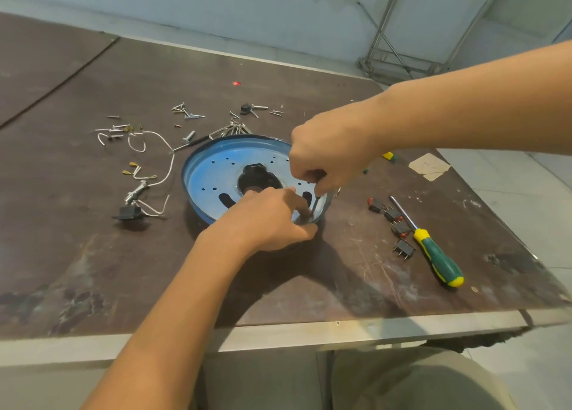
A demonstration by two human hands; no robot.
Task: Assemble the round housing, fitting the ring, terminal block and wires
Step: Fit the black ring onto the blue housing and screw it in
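We're over the dark brown table (93, 255), and the blue round housing (210, 174) lies open side up in the middle of it, a dark opening at its centre. The left hand (263, 220) is on the near right rim, thumb curled outside and fingers curled over the edge, pinching it. The right hand (328, 159) comes in from the far right with its fingers closed around a small screwdriver (314, 206), whose thin shaft points down at that same stretch of rim, just beside the left fingertips. A green and yellow screwdriver (436, 255) lies on the right. White wires (168, 168) trail left of the housing, black switches (394, 216) sit near right, and loose screws (188, 112) are scattered on the far side.
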